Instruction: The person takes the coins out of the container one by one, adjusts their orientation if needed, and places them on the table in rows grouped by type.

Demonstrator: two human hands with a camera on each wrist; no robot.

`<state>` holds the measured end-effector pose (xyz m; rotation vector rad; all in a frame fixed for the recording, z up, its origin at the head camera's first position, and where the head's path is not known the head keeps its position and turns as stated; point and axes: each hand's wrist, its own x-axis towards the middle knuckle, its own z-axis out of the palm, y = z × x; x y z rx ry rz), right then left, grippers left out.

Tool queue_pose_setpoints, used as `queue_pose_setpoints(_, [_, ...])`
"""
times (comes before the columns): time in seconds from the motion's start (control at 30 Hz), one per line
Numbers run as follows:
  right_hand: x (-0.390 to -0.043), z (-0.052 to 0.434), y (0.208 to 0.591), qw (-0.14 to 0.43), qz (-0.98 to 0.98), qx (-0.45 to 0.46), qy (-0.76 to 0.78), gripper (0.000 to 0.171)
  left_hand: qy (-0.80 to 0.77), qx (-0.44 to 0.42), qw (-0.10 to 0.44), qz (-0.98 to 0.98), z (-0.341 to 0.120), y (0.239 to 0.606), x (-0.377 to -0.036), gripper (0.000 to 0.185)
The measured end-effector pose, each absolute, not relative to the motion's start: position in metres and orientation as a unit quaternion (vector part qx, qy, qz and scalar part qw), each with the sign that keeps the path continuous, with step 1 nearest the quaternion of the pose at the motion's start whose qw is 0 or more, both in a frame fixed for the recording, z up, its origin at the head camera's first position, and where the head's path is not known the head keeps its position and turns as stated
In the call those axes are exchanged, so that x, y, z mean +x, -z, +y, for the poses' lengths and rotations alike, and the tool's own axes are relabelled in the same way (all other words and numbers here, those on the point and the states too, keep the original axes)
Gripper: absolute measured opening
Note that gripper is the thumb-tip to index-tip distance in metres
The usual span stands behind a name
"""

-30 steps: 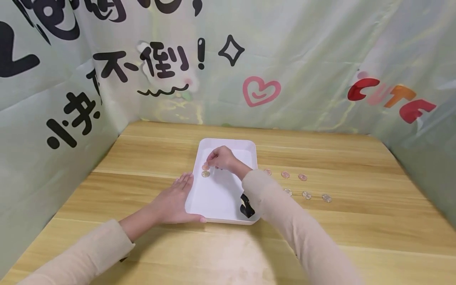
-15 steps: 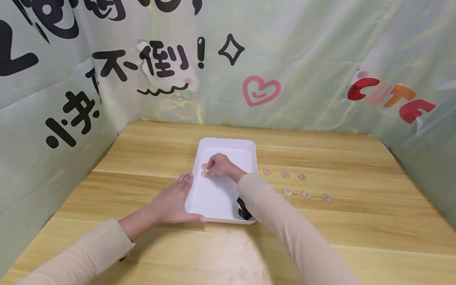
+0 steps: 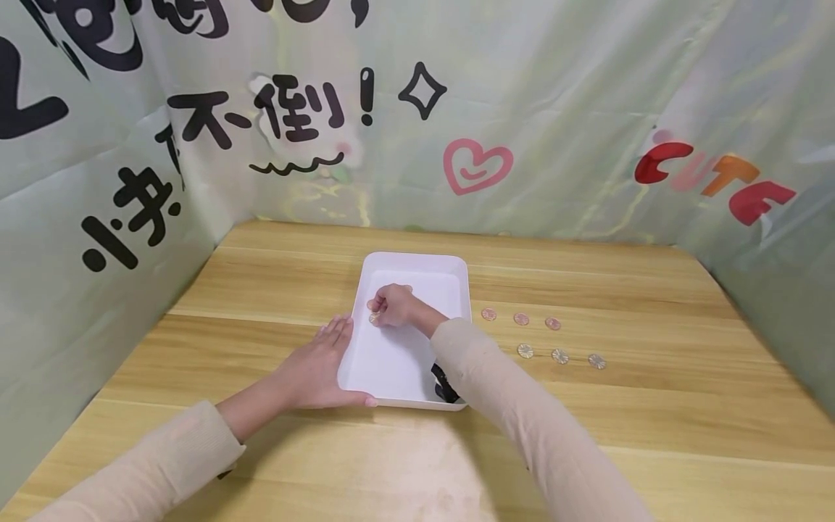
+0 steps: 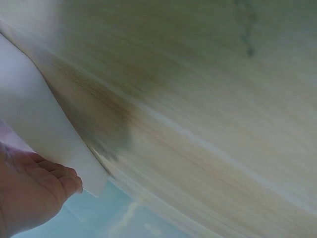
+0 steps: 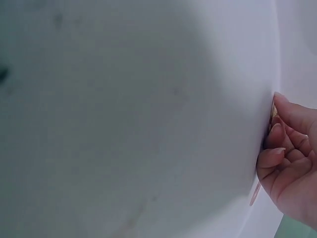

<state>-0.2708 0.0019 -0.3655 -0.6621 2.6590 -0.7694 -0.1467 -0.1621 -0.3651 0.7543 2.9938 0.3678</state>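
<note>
Coins in a white tray, hands at its left edge

Coins sit at the left inner side of the white tray (image 3: 450,279), which lies in the middle of the frame on the wooden desk (image 3: 652,406). One coin (image 3: 375,317) shows just under the right hand (image 3: 393,304), close to the tray's left wall. The right hand is inside the tray with its fingers (image 5: 280,134) curled down onto the coin; the right wrist view shows a coin's edge against the fingertips, so they appear to be pinching it.

The left hand (image 3: 316,370) lies flat on the desk outside the tray, fingers straight and close together along the tray's left rim, thumb along the near left corner. In the left wrist view the thumb (image 4: 59,181) rests on that rim.

To the right of the tray, six more coins lie on the desk in two rows of three: a pinkish row (image 3: 520,318) farther back and a silvery row (image 3: 559,356) nearer, both just clear of the tray's right edge. A small black object (image 3: 443,384) sits in the tray's near right corner, partly hidden by the right sleeve.

The tray's floor is bare white behind and in front of the right hand. Bare desk runs wide on all sides, ending at printed curtain walls (image 3: 554,109) at the back and both sides.
</note>
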Motion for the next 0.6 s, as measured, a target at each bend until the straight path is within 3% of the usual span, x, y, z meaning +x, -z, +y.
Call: queue_pose_setpoints(0.6, [-0.2669,0.0053,0.3644,0.129,0.928,-0.258,0.234,0.015,-0.126,0.243,0.013,0.962,-0.1616,0.3649,-0.1462,0.122])
